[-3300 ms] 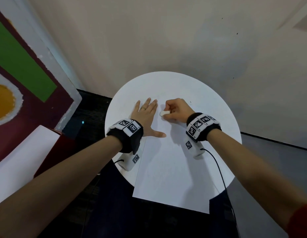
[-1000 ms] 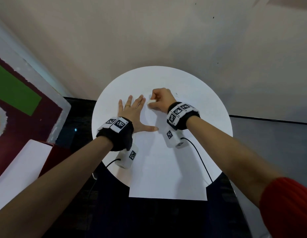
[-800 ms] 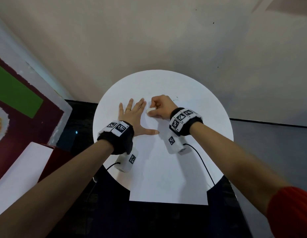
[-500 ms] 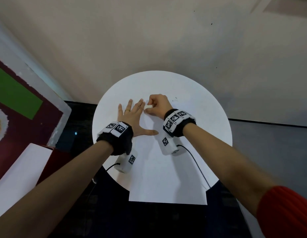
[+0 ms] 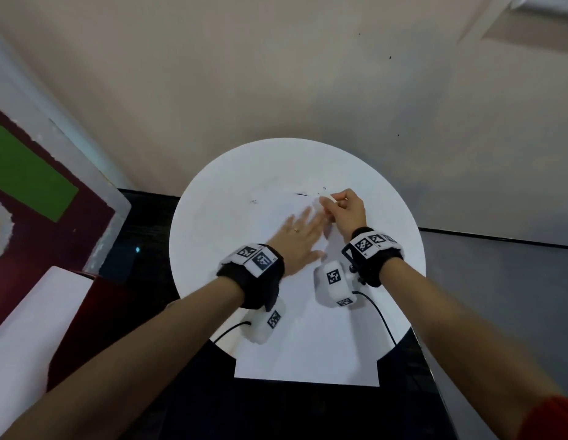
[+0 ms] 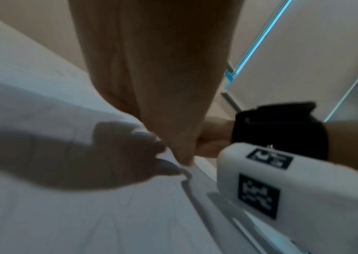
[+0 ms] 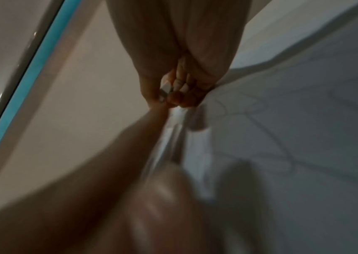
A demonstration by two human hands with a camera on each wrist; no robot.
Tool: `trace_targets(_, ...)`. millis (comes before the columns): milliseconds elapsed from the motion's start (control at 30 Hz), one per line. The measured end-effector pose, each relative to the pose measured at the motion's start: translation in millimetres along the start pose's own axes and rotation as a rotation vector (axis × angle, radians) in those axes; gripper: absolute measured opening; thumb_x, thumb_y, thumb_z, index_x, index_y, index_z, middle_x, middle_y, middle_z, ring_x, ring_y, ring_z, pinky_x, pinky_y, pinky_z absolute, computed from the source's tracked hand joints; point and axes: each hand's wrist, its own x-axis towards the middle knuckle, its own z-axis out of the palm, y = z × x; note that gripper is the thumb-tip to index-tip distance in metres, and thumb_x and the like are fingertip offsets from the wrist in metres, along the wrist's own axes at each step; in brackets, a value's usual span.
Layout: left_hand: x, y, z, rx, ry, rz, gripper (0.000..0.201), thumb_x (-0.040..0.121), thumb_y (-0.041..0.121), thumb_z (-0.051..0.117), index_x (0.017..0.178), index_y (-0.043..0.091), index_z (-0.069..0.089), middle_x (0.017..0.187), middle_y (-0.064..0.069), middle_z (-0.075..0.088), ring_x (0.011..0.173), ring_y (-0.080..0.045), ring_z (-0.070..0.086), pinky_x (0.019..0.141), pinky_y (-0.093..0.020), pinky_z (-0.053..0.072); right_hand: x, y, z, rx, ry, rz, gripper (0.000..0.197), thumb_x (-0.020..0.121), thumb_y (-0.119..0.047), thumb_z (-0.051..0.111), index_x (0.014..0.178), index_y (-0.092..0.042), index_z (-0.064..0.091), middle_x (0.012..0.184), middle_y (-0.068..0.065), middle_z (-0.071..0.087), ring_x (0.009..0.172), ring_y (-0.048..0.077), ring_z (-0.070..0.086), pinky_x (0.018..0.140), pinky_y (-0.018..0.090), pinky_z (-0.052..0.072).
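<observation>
A white sheet of paper (image 5: 308,350) lies on a round white table (image 5: 212,217), and its near edge hangs over the table's front. My left hand (image 5: 300,236) lies flat on the sheet with straight fingers pointing up and right. Just beyond those fingertips, my right hand (image 5: 344,212) is curled around a small white eraser (image 5: 326,198) at the sheet's far end. In the right wrist view the eraser (image 7: 165,90) sits pinched between thumb and fingers, low against the paper. The left wrist view shows my left hand (image 6: 152,77) pressed onto the sheet.
A beige wall rises right behind the table. A panel painted dark red and green (image 5: 28,185) leans at the left, with a white and red block (image 5: 38,312) below it. Black cables (image 5: 381,319) trail from the wrist cameras across the sheet. Small dark marks (image 5: 301,194) lie past the sheet.
Both hands have shifted right and farther along the sheet. My left hand has turned, its fingers closed together and angled right. The right hand still holds the eraser.
</observation>
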Motion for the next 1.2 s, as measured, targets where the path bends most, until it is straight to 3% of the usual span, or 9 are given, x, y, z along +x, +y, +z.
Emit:
trace_targets(100, 2.7, -0.7, 10.1, 0.004, -0.076, 0.042, 0.066, 0.104, 0.043, 0.020, 0.153, 0.012, -0.012, 0.159, -0.005, -0.021, 0.147, -0.023, -0.017, 0.118, -0.038, -0.007, 0.1, -0.7, -3.6, 0.023, -0.016, 0.009, 0.024, 0.083, -0.015, 0.072, 0.078, -0.016, 0.048, 0.070, 0.010, 0.057, 0.053, 0.010, 0.057, 0.059, 0.026, 0.051)
trace_targets(200, -8.0, -20.1, 8.4, -0.133, -0.023, -0.359, 0.072, 0.104, 0.044, 0.021, 0.149, 0.003, -0.018, 0.156, -0.011, -0.027, 0.146, -0.026, -0.020, 0.118, -0.038, -0.006, 2.1, -1.0, -8.5, 0.015, -0.076, 0.010, 0.025, 0.084, -0.013, 0.071, 0.078, -0.016, 0.047, 0.066, 0.009, 0.057, 0.050, 0.010, 0.053, 0.051, 0.016, 0.045)
trace_targets(300, -18.9, -31.0, 1.4, -0.156, 0.004, -0.674, 0.083, 0.101, 0.052, 0.022, 0.147, -0.007, -0.015, 0.154, -0.024, -0.024, 0.145, -0.034, -0.021, 0.118, -0.039, -0.006, 5.3, -6.0, -6.2, -0.033, -0.127, 0.000, 0.028, 0.083, -0.012, 0.072, 0.076, -0.017, 0.046, 0.063, 0.009, 0.057, 0.052, 0.016, 0.049, 0.053, 0.024, 0.042)
trace_targets(467, -12.4, -43.3, -4.3, -0.055, 0.065, -0.375, 0.093, 0.095, 0.063, 0.033, 0.151, 0.004, -0.011, 0.159, -0.011, -0.019, 0.147, -0.028, -0.016, 0.118, -0.042, -0.006, 3.9, -27.5, 17.5, -0.187, -0.361, -0.135, 0.025, 0.078, -0.004, 0.074, 0.073, -0.010, 0.051, 0.055, 0.002, 0.048, 0.048, 0.011, 0.047, 0.050, 0.020, 0.045)
trace_targets(600, -10.9, -50.2, -3.3, -0.093, 0.048, -0.332, 0.097, 0.092, 0.064, 0.039, 0.152, 0.003, -0.006, 0.161, -0.008, -0.014, 0.149, -0.023, -0.008, 0.119, -0.040, -0.003, 7.6, -32.2, 33.5, -0.335, -0.447, -0.207, 0.030, 0.076, 0.000, 0.074, 0.066, -0.013, 0.048, 0.058, 0.000, 0.045, 0.055, 0.013, 0.043, 0.061, 0.030, 0.046)
trace_targets(700, -12.4, -53.1, 3.9, -0.157, 0.121, -0.325, 0.100, 0.090, 0.065, 0.042, 0.152, 0.003, -0.006, 0.161, -0.007, -0.013, 0.149, -0.020, -0.008, 0.119, -0.038, -0.003, 9.4, -33.3, 31.1, -0.335, -0.565, -0.151, 0.031, 0.075, 0.004, 0.073, 0.067, -0.010, 0.046, 0.062, 0.007, 0.044, 0.060, 0.019, 0.045, 0.059, 0.027, 0.050)
trace_targets(767, -12.7, -54.0, 4.8, -0.185, 0.137, -0.328, 0.103, 0.089, 0.065, 0.045, 0.152, 0.001, -0.006, 0.161, -0.007, -0.012, 0.149, -0.020, -0.007, 0.120, -0.036, -0.001, 14.1, -34.2, 34.2, -0.357, -0.509, -0.194, 0.032, 0.075, 0.000, 0.074, 0.065, -0.012, 0.047, 0.060, 0.004, 0.045, 0.057, 0.015, 0.044, 0.054, 0.022, 0.046)
trace_targets(967, -12.5, -56.7, 4.9, -0.207, 0.154, -0.370, 0.113, 0.083, 0.070, 0.050, 0.151, -0.002, -0.006, 0.161, -0.008, -0.012, 0.149, -0.019, -0.005, 0.120, -0.038, 0.001, 10.7, -30.4, 38.3, -0.410, -0.434, -0.223, 0.035, 0.075, -0.002, 0.074, 0.061, -0.017, 0.045, 0.058, 0.000, 0.047, 0.061, 0.019, 0.046, 0.064, 0.038, 0.050)
trace_targets(1200, -12.2, -55.5, 5.1, -0.072, 0.159, -0.425, 0.114, 0.078, 0.081, 0.039, 0.153, 0.005, -0.001, 0.162, -0.005, -0.008, 0.149, -0.024, -0.004, 0.119, -0.044, -0.007, 1.6, -35.4, 64.9, -0.407, -0.356, -0.234, 0.034, 0.076, -0.007, 0.073, 0.063, -0.018, 0.044, 0.060, 0.000, 0.046, 0.059, 0.018, 0.046, 0.061, 0.031, 0.048)
